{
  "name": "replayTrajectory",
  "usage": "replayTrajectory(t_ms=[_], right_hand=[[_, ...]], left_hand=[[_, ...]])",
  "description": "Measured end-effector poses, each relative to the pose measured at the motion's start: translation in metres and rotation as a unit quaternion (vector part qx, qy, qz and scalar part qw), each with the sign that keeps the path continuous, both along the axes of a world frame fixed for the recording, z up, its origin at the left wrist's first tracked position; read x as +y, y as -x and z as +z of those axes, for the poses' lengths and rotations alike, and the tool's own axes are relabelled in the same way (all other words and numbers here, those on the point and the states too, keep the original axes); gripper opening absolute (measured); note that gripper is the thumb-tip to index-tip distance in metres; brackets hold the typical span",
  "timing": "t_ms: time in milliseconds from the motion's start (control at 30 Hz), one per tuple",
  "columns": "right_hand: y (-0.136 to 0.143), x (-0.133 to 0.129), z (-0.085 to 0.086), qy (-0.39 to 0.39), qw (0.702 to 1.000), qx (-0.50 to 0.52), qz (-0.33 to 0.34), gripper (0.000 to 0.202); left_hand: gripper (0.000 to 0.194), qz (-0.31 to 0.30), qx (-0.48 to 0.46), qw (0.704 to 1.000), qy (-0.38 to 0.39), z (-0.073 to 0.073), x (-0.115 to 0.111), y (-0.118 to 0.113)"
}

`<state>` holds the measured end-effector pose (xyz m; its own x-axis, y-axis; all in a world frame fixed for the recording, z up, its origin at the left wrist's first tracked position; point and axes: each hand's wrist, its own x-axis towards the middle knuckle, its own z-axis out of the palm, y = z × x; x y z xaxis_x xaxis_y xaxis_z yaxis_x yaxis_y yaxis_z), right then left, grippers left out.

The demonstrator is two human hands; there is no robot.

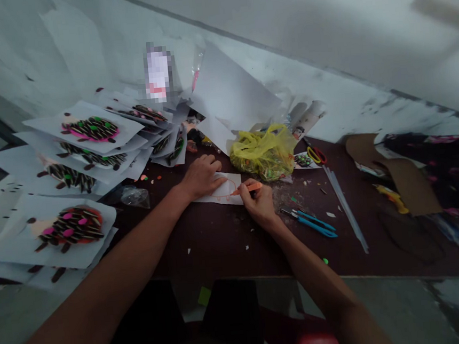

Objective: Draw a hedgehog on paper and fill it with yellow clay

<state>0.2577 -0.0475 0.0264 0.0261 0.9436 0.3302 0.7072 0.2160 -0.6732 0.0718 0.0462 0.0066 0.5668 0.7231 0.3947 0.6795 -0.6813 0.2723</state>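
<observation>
Got a scuffed pale wall point(347, 92) across the top, approx 12 to 2 (clock dirs from centre of view); below, looking at a dark brown table point(208, 249); on it, stacks of white sheets point(89, 128) at approx 9–10, w/ spiky dark hedgehog-ish pics, dotted green & pink; also spotting big blank sheets point(232, 91) at 12, up by the wall; then a dark cloth w/ pink patches point(450, 174) out at 3, next to brown cardboard point(413, 185); plus a yellow plastic bag point(264, 158) at approx 2, stuffed w/ bits, can't tell what exactly.

Hands next: got the left hand point(201, 177) at 9, laid over the left end of the paper, fingers loosely bent, thumb out; got the right hand point(259, 201) btwn 4 & 5, gripping an orange pen point(250, 188), tip at the paper.

Smaller stuff: white paper point(229, 183) dead centre, btwn both hands, w/ a rounded orange outline on it; clear strips point(347, 210) & blue-handled snips point(314, 223) at approx 4; scissors point(316, 155) w/ yellow & red handles at 3; lastly, tiny white scraps point(247, 247) at 6.
</observation>
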Motion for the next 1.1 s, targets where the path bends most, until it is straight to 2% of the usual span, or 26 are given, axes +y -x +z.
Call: replayTrajectory(t_ms=[333,633,1100], right_hand=[[0.001,0.000,0.002,-0.007,1.000,0.005,0.022,0.031],[-0.012,0.004,0.009,-0.028,0.999,-0.014,-0.036,0.033],[-0.012,0.006,0.006,-0.021,0.999,-0.038,-0.032,0.033]], left_hand=[[0.021,0.005,-0.002,1.000,0.002,0.000,0.000,-0.001],[0.021,0.000,-0.011,1.000,0.008,-0.001,0.001,0.000],[0.021,-0.011,-0.023,0.999,0.022,0.001,0.002,0.001]])
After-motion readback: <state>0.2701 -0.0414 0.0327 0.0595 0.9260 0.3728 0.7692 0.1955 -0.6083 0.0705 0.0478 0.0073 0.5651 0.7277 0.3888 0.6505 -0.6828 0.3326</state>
